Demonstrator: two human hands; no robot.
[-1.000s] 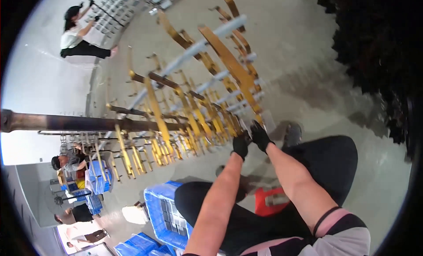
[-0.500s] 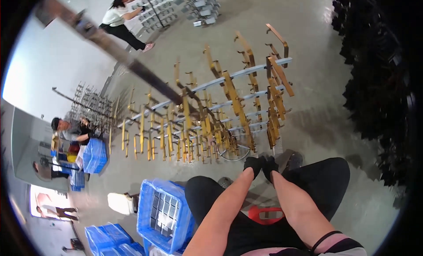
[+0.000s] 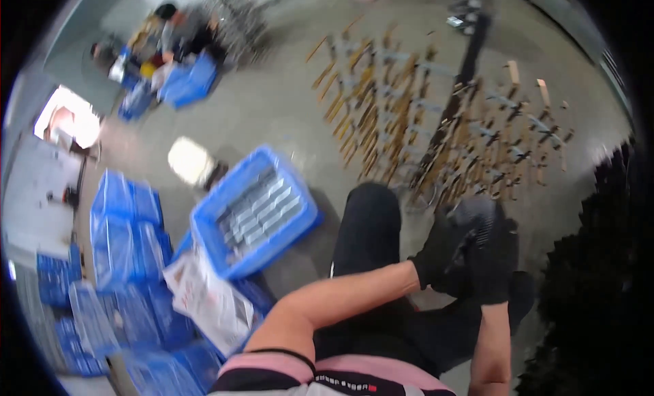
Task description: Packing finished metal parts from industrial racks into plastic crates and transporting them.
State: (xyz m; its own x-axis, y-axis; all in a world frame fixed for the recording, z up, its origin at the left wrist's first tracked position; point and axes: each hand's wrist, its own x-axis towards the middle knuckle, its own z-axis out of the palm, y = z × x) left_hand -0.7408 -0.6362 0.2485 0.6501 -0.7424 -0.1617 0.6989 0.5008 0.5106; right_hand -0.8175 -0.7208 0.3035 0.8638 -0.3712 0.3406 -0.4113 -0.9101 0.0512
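Observation:
My left hand [image 3: 441, 254], in a black glove, reaches across to the right. Close beside it is my right hand [image 3: 494, 263], also in a black glove. The two come together low in front of the rack. A grey, ribbed-looking patch [image 3: 480, 215] shows between and just beyond them; blur hides what it is and whether either hand grips it. The fingers of both hands are smeared against dark clothing. Past the hands stands a hanging rack [image 3: 381, 96] with many brassy hooked strips on pale crossbars and a dark central pole [image 3: 470, 58].
At left, a blue crate [image 3: 204, 222] contains rows of grey parts, with white printed sheeting [image 3: 204, 300] beside it. Stacked blue crates [image 3: 126, 242] line the far left. A pale stool-like object [image 3: 191, 161] stands behind. A co-worker [image 3: 184, 38] is at the back left. Dark jagged shapes [image 3: 579, 294] fill the right.
My view has swung left, bringing the blue crates nearer the middle and shifting the rack rightward. Both hands remain close together and now appear larger, farther right in the picture and blurred.

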